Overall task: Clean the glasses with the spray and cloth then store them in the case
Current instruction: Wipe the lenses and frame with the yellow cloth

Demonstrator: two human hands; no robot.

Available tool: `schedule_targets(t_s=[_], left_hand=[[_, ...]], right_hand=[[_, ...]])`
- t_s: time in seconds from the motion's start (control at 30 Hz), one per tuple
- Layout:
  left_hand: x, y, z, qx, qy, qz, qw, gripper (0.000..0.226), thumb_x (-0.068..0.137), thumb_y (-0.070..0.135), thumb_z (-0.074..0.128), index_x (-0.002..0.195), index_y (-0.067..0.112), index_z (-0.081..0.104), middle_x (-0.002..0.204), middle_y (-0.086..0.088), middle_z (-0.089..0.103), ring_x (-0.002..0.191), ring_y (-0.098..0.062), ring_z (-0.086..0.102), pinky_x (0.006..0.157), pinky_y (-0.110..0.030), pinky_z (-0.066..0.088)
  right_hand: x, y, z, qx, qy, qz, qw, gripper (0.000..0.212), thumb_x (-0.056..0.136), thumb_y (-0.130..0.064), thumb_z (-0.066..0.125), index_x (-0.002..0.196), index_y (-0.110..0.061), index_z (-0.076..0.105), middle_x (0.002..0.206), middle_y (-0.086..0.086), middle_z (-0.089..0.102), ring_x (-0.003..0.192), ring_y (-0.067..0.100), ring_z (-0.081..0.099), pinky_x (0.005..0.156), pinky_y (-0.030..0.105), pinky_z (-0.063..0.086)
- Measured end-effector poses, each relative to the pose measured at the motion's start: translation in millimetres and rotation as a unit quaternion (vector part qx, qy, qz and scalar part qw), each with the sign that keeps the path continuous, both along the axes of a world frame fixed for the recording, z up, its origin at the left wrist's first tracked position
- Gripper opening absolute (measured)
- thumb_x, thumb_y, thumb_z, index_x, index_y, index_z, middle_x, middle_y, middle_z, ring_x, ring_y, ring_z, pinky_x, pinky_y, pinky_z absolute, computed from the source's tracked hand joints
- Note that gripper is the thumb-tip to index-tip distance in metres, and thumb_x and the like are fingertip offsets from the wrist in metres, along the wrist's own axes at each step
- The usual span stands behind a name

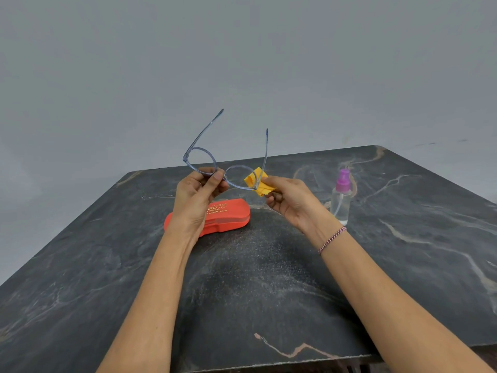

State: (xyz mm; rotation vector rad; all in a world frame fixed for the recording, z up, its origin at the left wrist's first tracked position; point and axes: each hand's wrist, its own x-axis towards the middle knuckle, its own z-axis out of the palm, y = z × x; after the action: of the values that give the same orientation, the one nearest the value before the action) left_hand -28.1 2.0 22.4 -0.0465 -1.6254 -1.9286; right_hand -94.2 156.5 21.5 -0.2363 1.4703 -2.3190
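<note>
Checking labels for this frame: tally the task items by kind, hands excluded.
glasses: 1
cloth: 1
case: 1
spray bottle: 1
Total: 4

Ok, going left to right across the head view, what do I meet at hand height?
left hand → yellow cloth → right hand → spray bottle. The glasses and red case overlap the left hand, so they are left out.
</note>
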Motion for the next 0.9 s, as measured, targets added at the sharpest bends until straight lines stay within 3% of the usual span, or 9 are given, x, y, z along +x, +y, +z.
schedule_targets(t_s=[0.27,0.43,0.6,0.77,0.9], left_hand=[[-2,-2,-3,-0.019,-0.019,0.001,1.0,0.018,0.09,-0.004,0.051,0.088,0.011,0.062,0.076,0.001,0.061,0.066,-0.006,0.061,0.069,-0.019,0.054],[-4,-5,-4,-0.015,-0.023,0.007,1.0,0.02,0.091,-0.005,0.049,0.087,0.011,0.061,0.078,-0.002,0.058,0.067,-0.006,0.06,0.071,-0.02,0.054],[-5,-6,-5,-0.014,-0.023,0.007,1.0,0.021,0.091,-0.005,0.048,0.085,0.011,0.06,0.074,0.0,0.058,0.065,-0.006,0.06,0.076,-0.022,0.055],[-5,-6,-5,-0.035,-0.031,0.012,0.999,0.02,0.092,-0.005,0.047,0.086,0.011,0.059,0.08,-0.002,0.058,0.07,-0.008,0.061,0.08,-0.024,0.055],[-5,-4,-6,-0.067,-0.028,0.014,0.997,0.02,0.092,-0.004,0.049,0.088,0.013,0.06,0.083,-0.002,0.06,0.076,-0.007,0.062,0.078,-0.023,0.053]], right_hand=[[4,4,6,-0.084,-0.044,0.004,0.995,0.014,0.09,-0.003,0.054,0.076,0.0,0.055,0.07,0.01,0.054,0.054,0.011,0.047,0.043,0.014,0.045],[5,6,7,-0.165,-0.072,0.039,0.983,0.023,0.092,0.001,0.036,0.082,0.004,0.057,0.073,0.015,0.056,0.061,0.017,0.054,0.054,0.019,0.054],[3,4,5,-0.116,0.0,0.05,0.992,0.011,0.089,0.002,0.054,0.085,0.005,0.063,0.075,0.011,0.064,0.063,0.01,0.06,0.061,0.015,0.055],[0,1,-1,-0.094,0.05,0.04,0.994,0.009,0.088,0.0,0.057,0.092,-0.002,0.064,0.072,0.001,0.071,0.066,0.006,0.065,0.064,0.014,0.053],[-1,-3,-6,-0.033,0.098,-0.013,0.995,0.012,0.083,-0.005,0.065,0.095,-0.004,0.067,0.089,0.005,0.069,0.083,0.01,0.064,0.074,0.02,0.054]])
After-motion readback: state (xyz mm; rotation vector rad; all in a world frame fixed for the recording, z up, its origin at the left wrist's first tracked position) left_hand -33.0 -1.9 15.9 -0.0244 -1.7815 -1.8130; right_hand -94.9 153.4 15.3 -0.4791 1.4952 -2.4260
